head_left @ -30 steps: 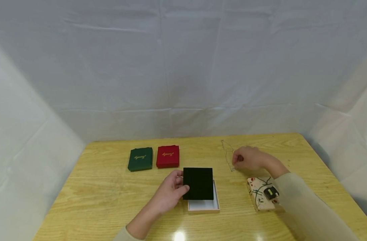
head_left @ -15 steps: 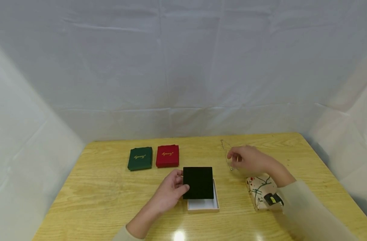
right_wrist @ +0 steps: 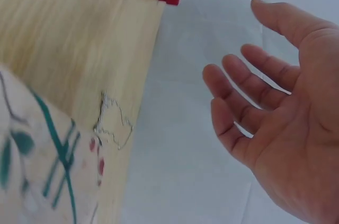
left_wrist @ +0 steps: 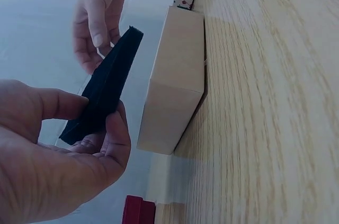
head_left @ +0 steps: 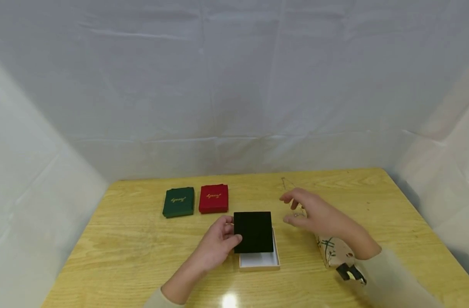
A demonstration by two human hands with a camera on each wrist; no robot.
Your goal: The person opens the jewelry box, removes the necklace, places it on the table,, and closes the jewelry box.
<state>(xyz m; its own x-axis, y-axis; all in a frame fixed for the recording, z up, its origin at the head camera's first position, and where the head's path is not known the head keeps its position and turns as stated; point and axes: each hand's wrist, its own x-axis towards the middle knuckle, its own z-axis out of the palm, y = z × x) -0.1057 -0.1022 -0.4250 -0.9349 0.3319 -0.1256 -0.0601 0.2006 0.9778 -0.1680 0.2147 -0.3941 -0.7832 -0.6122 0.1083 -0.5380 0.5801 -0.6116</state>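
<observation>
My left hand (head_left: 215, 246) pinches a square black pad (head_left: 252, 232) by its left edge, thumb on top and fingers beneath. The pad is tilted above a shallow cream box bottom (head_left: 259, 268), white inside, and covers most of it in the head view. My right hand (right_wrist: 291, 102) holds nothing; its fingers are spread and slightly bent, to the right of the pad. A thin silver chain necklace (right_wrist: 114, 121) lies on the table. In the head view the right hand hides much of it.
A floral-patterned box lid (head_left: 330, 252) lies under my right forearm, partly covered. Two small boxes, one green (head_left: 178, 202) and one red (head_left: 213, 199), sit at the back left of the wooden table (head_left: 123, 252). White sheeting (head_left: 234, 85) rises behind it.
My right hand has come away from the necklace and moved left toward the pad, its fingers spreading. The necklace stays on the table. The left hand and pad have hardly moved.
</observation>
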